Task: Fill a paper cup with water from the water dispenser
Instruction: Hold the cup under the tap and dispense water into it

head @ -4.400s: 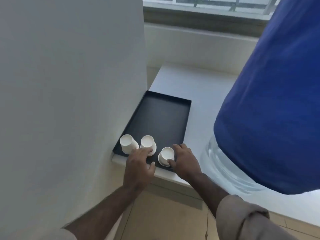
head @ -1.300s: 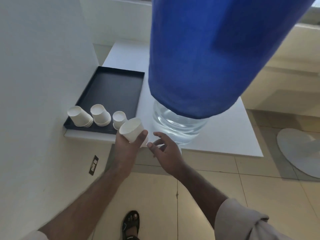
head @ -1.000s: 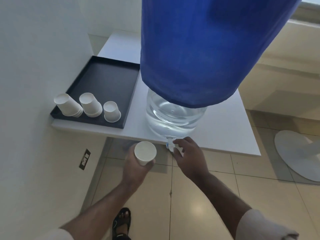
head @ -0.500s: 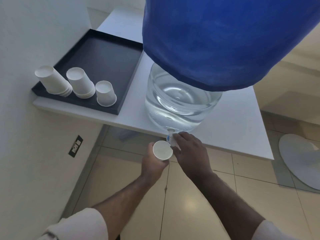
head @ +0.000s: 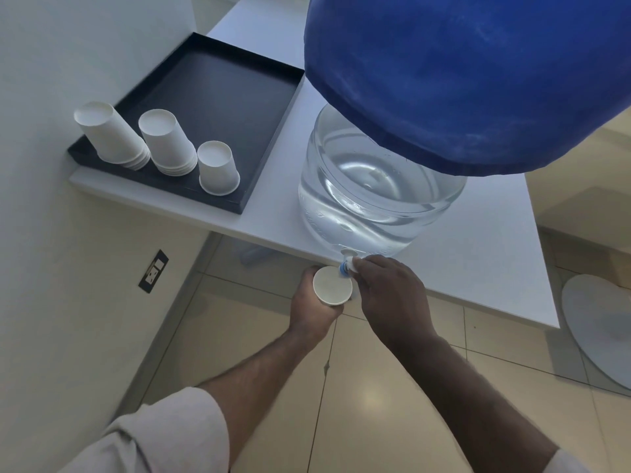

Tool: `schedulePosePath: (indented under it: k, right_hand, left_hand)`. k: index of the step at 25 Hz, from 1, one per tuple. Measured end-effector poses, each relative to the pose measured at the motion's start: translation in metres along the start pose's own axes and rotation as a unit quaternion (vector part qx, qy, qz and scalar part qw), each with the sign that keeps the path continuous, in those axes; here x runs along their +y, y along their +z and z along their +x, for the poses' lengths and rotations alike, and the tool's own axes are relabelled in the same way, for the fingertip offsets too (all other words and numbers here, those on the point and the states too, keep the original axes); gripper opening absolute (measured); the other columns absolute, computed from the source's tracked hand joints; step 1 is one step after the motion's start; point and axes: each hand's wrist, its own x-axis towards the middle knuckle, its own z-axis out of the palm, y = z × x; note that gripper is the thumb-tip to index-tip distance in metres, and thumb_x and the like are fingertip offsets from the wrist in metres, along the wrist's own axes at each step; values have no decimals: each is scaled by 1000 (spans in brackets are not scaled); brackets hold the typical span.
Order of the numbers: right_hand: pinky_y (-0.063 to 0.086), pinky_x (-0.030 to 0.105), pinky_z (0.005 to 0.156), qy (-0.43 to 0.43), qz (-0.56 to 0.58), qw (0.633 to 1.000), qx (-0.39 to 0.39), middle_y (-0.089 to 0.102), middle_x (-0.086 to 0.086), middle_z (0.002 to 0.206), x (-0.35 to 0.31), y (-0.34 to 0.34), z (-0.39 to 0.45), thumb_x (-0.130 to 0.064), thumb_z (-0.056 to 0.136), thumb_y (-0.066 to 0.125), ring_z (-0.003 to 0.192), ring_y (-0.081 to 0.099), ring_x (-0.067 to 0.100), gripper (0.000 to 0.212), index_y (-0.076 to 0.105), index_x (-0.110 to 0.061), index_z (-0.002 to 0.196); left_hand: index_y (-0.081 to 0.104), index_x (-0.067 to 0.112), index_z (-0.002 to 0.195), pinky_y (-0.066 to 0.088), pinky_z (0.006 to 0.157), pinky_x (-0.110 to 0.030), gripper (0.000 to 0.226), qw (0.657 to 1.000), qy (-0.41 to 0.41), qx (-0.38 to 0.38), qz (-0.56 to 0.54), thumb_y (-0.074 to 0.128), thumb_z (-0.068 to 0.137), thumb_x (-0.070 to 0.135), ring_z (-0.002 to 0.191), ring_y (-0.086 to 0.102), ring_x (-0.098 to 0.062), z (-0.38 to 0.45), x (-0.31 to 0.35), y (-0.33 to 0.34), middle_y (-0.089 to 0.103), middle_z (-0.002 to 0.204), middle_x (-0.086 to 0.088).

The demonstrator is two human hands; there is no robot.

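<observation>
Left hand: the left hand (head: pixel 312 303) is wrapped around a white paper cup (head: pixel 332 285), holding it upright, mouth up, below the counter (head: pixel 478 268) edge.
Right hand: the right hand (head: pixel 392 293) has its fingertips pinched on the small white-and-blue tap (head: pixel 347 264) at the base of the water dispenser (head: pixel 375 196).
Arms: both forearms reach forward from 6 o'clock; pale sleeves are pushed back.
Cup position: its rim sits just beside the tap, at the tap's 8 o'clock; whether water is flowing cannot be told.
Dispenser: a clear jug under a blue cover (head: pixel 461 80).
Tray: at 10 o'clock, a black tray (head: pixel 218 83) carries upturned cup stacks (head: pixel 160 145).
</observation>
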Motion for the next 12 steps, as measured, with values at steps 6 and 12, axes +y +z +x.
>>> schedulePosePath:
  k: [6, 12]
  right_hand:
    - [49, 32, 57, 9, 5, 1000, 2, 68, 4, 74, -2, -1, 4, -9, 87, 65, 64, 59, 27, 6, 71, -10, 86]
    - [48, 31, 58, 12, 15, 1000, 12, 70, 4, 77, -3, -1, 3, -9, 87, 66, 67, 61, 28, 7, 72, -10, 89]
  left_hand:
    - [52, 42, 107, 52, 71, -12, 69, 1000, 2, 1, 2, 89, 57, 14, 91, 65, 3, 3, -3, 1, 68, 98, 18]
    - [52, 38, 112, 52, 74, -12, 70, 1000, 8, -1, 2, 91, 58, 17, 92, 64, 3, 1, -1, 0, 67, 100, 18]
